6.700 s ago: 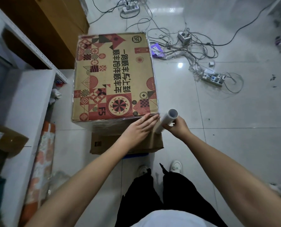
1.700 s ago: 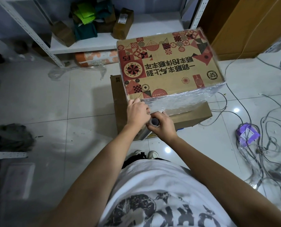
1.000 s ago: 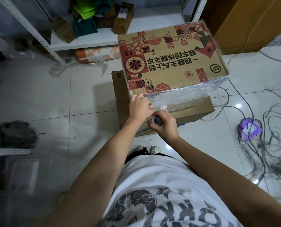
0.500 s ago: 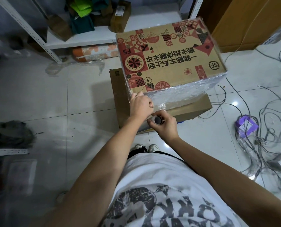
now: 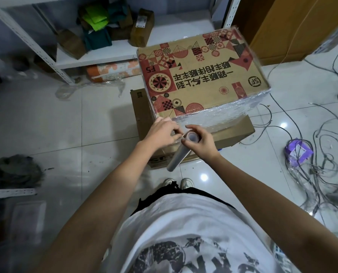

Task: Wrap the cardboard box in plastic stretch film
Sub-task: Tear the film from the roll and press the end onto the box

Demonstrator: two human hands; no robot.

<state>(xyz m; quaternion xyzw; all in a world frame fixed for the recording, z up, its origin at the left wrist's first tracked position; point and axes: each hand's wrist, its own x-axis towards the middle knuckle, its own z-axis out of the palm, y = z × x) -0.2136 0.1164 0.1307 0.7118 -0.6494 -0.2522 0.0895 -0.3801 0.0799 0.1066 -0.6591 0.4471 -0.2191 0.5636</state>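
Standing close over the floor, the person is working at the near left corner of the cardboard box point(image 5: 201, 75), which is sitting on a flatter brown carton point(image 5: 233, 133) on the tiles. Film is already showing, wrinkled and shiny, over the box's near side face. The film roll point(image 5: 181, 152) is lying just below and in front of that corner, its long axis running from the open core end at the top down and toward the person's feet, tilted rather than upright.

The right hand point(image 5: 200, 139) is wrapping its grip around the upper end of the roll, fingers curled closed around the tube. The left hand point(image 5: 161, 133) is the nearer one to the corner; its grip is narrowing to a pinch right beside the roll's top, and it seems to be pinching the film's edge there, though the film itself is too clear to make out between the fingers.

For the coming pull, the box is lying up and to the right of both hands, so the film would likely be drawn that way along the near face.
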